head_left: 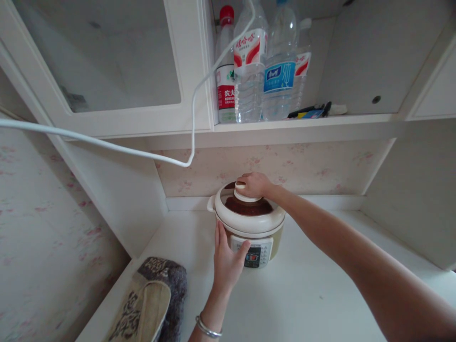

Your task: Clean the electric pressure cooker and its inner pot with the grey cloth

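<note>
An electric stew pot [276,240] stands on the white counter, its control panel [265,251] facing me. A cream-rimmed lid [245,222] with a dark see-through middle sits on top of it. My right hand [254,184] is closed around the lid's cream knob [245,196], the fingers partly hidden behind it. Against the pot's front left side rests my left hand [228,259], fingers spread and thumb over the panel's edge. A silver bangle [208,327] circles my left wrist.
A white cable [142,153] hangs across the view in front of the cabinet. Several plastic bottles [249,76] stand on the shelf above, beside small dark items [309,111]. Folded grey and beige fabric [156,289] lies at the counter's left. Walls enclose the counter's back and sides.
</note>
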Motion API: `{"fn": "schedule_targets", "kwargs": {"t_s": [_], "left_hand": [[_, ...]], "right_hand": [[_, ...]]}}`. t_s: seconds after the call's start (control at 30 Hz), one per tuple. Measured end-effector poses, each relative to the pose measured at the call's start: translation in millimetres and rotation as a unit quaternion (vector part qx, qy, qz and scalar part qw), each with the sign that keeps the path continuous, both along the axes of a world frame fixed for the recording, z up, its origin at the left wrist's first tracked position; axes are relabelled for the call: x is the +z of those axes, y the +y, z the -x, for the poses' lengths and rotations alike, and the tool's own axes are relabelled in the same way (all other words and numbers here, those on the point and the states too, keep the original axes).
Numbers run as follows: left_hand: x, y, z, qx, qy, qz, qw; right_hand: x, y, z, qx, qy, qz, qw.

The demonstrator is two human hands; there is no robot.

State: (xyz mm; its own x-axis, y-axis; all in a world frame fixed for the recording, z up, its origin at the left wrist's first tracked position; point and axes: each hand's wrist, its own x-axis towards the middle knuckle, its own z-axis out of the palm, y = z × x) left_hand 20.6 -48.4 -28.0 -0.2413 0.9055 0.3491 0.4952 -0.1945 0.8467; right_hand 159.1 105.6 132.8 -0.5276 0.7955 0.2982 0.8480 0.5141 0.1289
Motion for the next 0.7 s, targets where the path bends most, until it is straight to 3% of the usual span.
{"fn": "schedule_targets", "kwargs": {"t_s": [0.2,0.33,0.37,0.43,0.47,0.57,0.7], "left_hand": [[4.2,2.5,4.4,-0.003,-0.038,-0.008,0.999],[28.7,30.6,49.7,-0.042,-0.161,0.043,0.985],[37.2,42.6,63.1,-0.020,-0.165,0.048,0.985],[53.4,70.3,85.3,0.077,-0.081,0.070,0.991],[59.9,84.8,92.6,0.090,-0.061,0.088,0.990],[69.6,122.5,98.5,0.079,-0.016,0.138,0.987],[66.2,149.0,87.7,0.054,0.044,0.211,0.975]], "right_hand": [[1.2,8.9,-5.9,0.032,0.000,-0.002,0.999],[3.5,11.5,-2.0,0.011,-0.015,0.022,1.000],[4.0,11.6,0.6,0.002,-0.022,0.031,0.999],[3.8,11.0,7.0,-0.026,-0.025,0.052,0.998],[3.0,10.2,10.3,-0.044,-0.019,0.062,0.997],[-1.9,6.0,16.6,-0.086,0.007,0.061,0.994],[-6.7,0.9,15.0,-0.078,0.001,0.008,0.997]]}}
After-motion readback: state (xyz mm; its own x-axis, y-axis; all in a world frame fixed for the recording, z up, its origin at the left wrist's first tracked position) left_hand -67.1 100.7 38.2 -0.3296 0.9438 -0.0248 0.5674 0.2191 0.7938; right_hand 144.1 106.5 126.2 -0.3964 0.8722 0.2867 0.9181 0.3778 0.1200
